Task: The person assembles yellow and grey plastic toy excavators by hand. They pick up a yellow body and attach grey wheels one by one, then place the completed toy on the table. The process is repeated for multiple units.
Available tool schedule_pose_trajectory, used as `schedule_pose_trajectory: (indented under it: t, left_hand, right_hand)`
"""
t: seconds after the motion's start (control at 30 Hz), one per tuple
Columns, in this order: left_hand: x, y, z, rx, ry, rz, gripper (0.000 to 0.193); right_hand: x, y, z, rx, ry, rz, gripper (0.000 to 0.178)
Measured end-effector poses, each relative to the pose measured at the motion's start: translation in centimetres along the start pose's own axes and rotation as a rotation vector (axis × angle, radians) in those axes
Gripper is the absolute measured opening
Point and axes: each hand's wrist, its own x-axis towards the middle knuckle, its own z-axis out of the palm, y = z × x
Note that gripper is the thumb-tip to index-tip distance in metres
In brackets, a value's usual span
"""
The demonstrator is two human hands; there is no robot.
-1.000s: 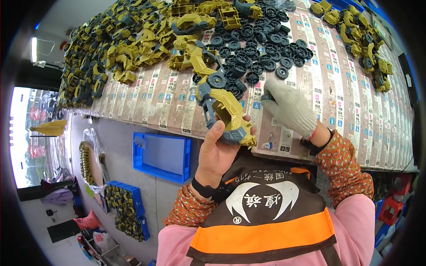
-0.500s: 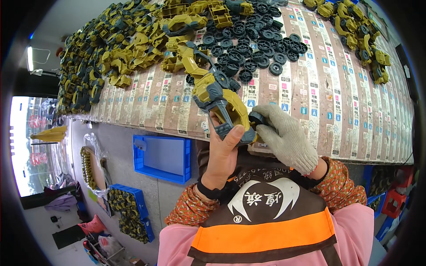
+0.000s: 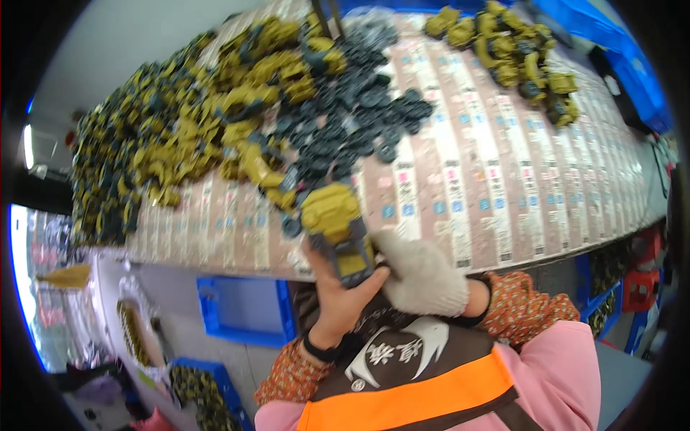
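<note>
My bare left hand [image 3: 343,302] grips a yellow and grey toy vehicle body [image 3: 336,228] at the near edge of the table, holding it upright in front of my chest. My right hand [image 3: 424,276], in a white knit glove, presses against the toy's lower right side with its fingers curled; whether a small part sits in them is hidden. Just beyond the toy lies a heap of black toy wheels [image 3: 359,118]. A large pile of yellow and grey toy parts [image 3: 187,144] spreads to the left of the wheels.
The table [image 3: 489,172] is covered with printed paper strips. A smaller group of yellow toy vehicles [image 3: 514,50] sits at the far right. Blue crates [image 3: 241,312] stand on the floor below the table's near edge, and a bin of yellow parts [image 3: 194,388] is lower left.
My gloved right hand came back from the wheel heap to the toy and now presses on its lower side. My left hand has turned the toy more upright.
</note>
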Motion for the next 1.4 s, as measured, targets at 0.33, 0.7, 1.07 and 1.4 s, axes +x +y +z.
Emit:
schedule_pose_trajectory:
  t: [0.33, 0.7, 1.07, 1.4]
  left_hand:
    - [2.4, 0.5, 0.4, -0.078, -0.221, -0.134, 0.108]
    - [5.4, 3.2, 6.3, -0.217, -0.694, -0.194, 0.118]
    - [6.0, 3.2, -4.1, 0.155, -0.232, -0.031, 0.038]
    - [5.0, 2.5, -13.2, 0.402, 0.174, -0.012, 0.036]
  right_hand:
    - [-0.5, -0.1, -2.3, 0.027, -0.038, 0.151, 0.069]
    - [-3.9, 3.2, -9.2, 0.126, 0.484, 0.324, 0.07]
    - [-9.9, 13.2, -21.1, -0.72, 0.743, 0.812, 0.054]
    - [-8.2, 16.2, -22.5, -1.116, 0.993, 0.392, 0.056]
